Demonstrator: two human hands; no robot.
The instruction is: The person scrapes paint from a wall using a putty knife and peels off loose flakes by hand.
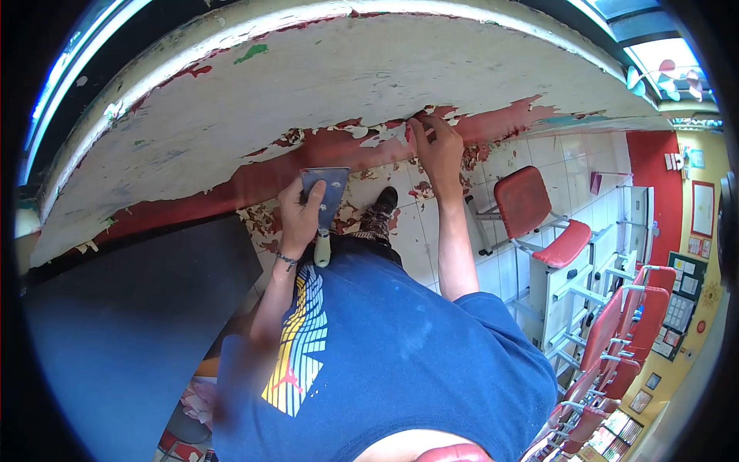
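My left hand is closed around a paint scraper, its wide metal blade up and its pale handle pointing down toward my shirt. The blade is in front of the red lower wall, and I cannot tell whether it touches. My right hand reaches up to the ragged lower edge of the whitish paint, fingers bent and pinched on the peeling paint there. Below that edge runs a bared red band with torn, curled flakes.
Paint flakes litter the white tile floor around my shoe. A dark panel stands close on the left. To the right are a red chair, a white desk and several stacked red chairs.
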